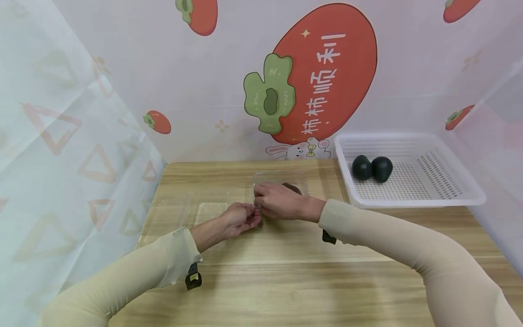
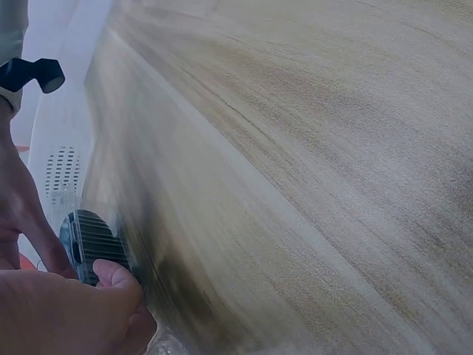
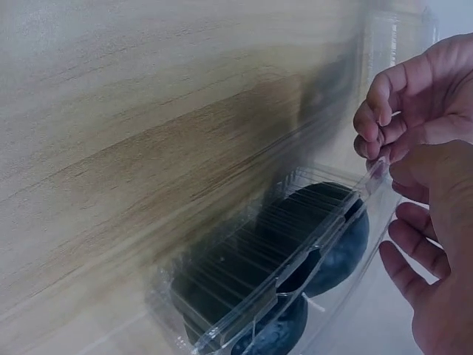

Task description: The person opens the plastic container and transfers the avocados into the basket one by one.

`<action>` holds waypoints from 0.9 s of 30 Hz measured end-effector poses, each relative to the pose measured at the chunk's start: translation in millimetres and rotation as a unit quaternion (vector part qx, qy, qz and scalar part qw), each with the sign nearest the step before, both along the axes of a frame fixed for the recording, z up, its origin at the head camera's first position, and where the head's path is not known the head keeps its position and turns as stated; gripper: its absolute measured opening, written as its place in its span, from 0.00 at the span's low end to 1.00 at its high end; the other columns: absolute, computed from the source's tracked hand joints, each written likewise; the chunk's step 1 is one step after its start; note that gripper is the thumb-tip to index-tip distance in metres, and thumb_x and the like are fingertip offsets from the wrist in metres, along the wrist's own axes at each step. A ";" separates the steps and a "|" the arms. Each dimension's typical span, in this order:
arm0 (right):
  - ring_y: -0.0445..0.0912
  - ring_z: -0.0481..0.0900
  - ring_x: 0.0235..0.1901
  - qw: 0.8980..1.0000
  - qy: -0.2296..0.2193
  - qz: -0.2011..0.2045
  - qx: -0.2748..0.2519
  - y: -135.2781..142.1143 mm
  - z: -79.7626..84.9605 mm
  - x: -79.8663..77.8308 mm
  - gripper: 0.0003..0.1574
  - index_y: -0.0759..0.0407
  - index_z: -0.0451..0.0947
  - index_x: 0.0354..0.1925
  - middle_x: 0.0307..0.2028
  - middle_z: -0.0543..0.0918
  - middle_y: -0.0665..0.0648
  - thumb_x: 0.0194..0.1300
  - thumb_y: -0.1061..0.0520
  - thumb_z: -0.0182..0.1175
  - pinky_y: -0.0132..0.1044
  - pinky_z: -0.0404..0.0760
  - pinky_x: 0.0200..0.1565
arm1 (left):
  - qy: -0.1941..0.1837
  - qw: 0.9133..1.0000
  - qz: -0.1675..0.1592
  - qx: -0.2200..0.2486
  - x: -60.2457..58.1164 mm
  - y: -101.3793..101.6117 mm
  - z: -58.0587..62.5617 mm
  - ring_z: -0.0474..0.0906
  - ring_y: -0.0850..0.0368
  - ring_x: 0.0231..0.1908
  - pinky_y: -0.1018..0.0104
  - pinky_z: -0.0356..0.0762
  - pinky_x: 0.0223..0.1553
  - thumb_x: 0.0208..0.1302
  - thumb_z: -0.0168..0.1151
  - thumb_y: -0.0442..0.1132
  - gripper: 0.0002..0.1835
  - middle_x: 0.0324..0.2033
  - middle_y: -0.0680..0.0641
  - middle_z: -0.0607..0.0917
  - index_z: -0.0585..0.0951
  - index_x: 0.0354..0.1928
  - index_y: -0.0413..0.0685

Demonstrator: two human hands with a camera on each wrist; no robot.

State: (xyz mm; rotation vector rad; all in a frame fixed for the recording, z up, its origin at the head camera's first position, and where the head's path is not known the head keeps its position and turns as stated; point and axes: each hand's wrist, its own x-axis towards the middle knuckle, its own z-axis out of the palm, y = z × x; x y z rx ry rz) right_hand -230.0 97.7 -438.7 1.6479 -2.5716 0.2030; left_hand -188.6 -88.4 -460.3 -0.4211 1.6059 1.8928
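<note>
A clear plastic clamshell box [image 3: 244,262] with ridged walls holds two dark green avocados [image 3: 344,259]. In the head view the box [image 1: 278,174] lies mostly behind my right hand [image 1: 279,200], and one avocado [image 1: 292,187] shows above the wrist. My left hand [image 1: 239,220] meets the right at the box's near left corner. From the right wrist, my left fingertips [image 3: 373,140] and right thumb pinch the thin clear edge there. The left wrist view has my left hand [image 2: 74,314] close beside the ridged side of the box [image 2: 96,240].
Another clear plastic box [image 1: 210,211] lies on the wooden table [image 1: 286,281], left of the hands. A white perforated basket [image 1: 412,193] at the back right contains two more avocados [image 1: 382,169]. Printed sheets [image 1: 196,81] rise along the back and sides.
</note>
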 end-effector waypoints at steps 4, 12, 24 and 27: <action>0.45 0.76 0.42 1.000 -0.006 0.006 -0.008 -2.0 -2.7 -0.7 0.06 0.56 0.90 0.41 0.41 0.79 0.53 0.69 0.62 0.67 0.38 0.81 0.45 | -0.002 1.000 0.011 0.006 0.8 -0.5 -1.6 0.77 0.55 0.42 0.65 0.80 0.52 0.84 0.38 0.26 0.13 0.43 0.40 0.77 0.73 0.57 0.28; 0.45 0.75 0.41 0.999 -0.017 0.013 -0.026 -4.8 -5.9 -2.4 0.04 0.56 0.90 0.38 0.41 0.78 0.53 0.70 0.59 0.69 0.37 0.81 0.45 | -0.005 1.000 0.014 0.012 1.8 -0.6 -2.1 0.77 0.55 0.41 0.68 0.81 0.50 0.84 0.40 0.27 0.11 0.43 0.41 0.76 0.74 0.54 0.31; 0.45 0.74 0.42 0.997 -0.028 0.034 -0.060 -5.0 -14.8 -7.1 0.05 0.58 0.89 0.33 0.41 0.77 0.53 0.68 0.60 0.70 0.38 0.80 0.49 | -0.006 1.000 0.016 0.011 2.3 -0.2 -2.7 0.77 0.57 0.43 0.69 0.79 0.52 0.84 0.41 0.27 0.12 0.43 0.43 0.78 0.73 0.57 0.29; 0.45 0.73 0.41 0.997 -0.031 0.034 -0.067 -5.9 -16.0 -6.9 0.07 0.59 0.88 0.32 0.40 0.76 0.53 0.68 0.61 0.69 0.37 0.79 0.47 | -0.003 1.000 0.013 0.011 2.4 0.4 -2.5 0.77 0.56 0.44 0.70 0.79 0.51 0.84 0.42 0.26 0.11 0.43 0.43 0.78 0.74 0.56 0.29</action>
